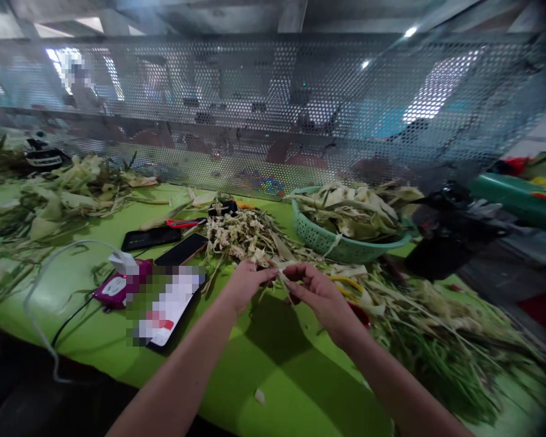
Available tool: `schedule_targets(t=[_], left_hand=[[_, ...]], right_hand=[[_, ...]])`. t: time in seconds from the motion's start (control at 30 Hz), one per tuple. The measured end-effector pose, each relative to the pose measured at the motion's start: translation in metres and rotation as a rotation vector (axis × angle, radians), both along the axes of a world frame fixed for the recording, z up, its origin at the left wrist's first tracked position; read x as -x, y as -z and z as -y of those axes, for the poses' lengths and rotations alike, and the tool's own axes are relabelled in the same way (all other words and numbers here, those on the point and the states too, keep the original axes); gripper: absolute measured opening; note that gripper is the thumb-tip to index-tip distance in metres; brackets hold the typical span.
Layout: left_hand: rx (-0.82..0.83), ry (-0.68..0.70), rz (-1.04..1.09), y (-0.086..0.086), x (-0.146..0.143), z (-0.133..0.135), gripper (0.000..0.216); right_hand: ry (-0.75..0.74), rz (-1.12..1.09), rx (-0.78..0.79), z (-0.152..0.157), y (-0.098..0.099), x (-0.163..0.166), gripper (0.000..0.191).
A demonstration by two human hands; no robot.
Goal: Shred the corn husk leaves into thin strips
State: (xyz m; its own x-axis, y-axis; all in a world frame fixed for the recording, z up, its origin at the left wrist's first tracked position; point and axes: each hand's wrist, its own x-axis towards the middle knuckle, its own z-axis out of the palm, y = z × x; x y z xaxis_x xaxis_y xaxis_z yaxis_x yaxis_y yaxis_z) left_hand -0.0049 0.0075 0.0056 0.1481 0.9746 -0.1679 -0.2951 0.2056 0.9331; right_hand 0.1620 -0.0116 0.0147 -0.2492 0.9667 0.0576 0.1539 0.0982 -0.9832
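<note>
Green table [230, 370], pale strip [283, 278] between grips [246, 284] [319, 294]

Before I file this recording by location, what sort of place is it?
Probably a workshop for handling plant material: a green-topped worktable, a perforated metal partition behind it, and a green plastic basket filled with dry, husk-like leaves.

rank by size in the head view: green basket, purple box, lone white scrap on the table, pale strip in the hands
1. Green basket
2. Purple box
Smallest, left unranked: white scrap and pale strip, since the strip is partly hidden
</note>
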Motion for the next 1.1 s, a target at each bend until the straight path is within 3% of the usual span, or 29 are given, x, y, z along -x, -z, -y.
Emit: schedule_targets(t=[0.2,0.33,0.5,0.77,0.97,1.1], left_hand=[[-0.019,0.039,0.056,-0.002,-0.002,0.0,0.032],[-0.064,-0.049,0.043,-0.003,0.007,-0.006,0.03],[-0.153,-0.129,-0.057,0.001,0.016,-0.012,0.024],[-0.154,-0.092,0.018,-0.002,0.002,-0.007,0.027],[-0.188,-0.268,-0.047,0.003,0.019,-0.019,0.022],[-0.166,-0.197,-0.067,0.005,0.026,-0.022,0.023]], right_hand=[[0.012,0.036,0.041,-0.007,0.009,-0.002,0.025],[0.056,0.064,0.071,-0.006,0.003,-0.006,0.028],[0.208,0.021,-0.005,-0.007,-0.004,-0.01,0.03],[-0.033,0.009,0.212,0.004,0.001,0.005,0.031],[-0.09,0.11,0.166,-0.002,-0.003,-0.007,0.026],[0.106,0.046,0.006,-0.007,-0.01,-0.018,0.026]])
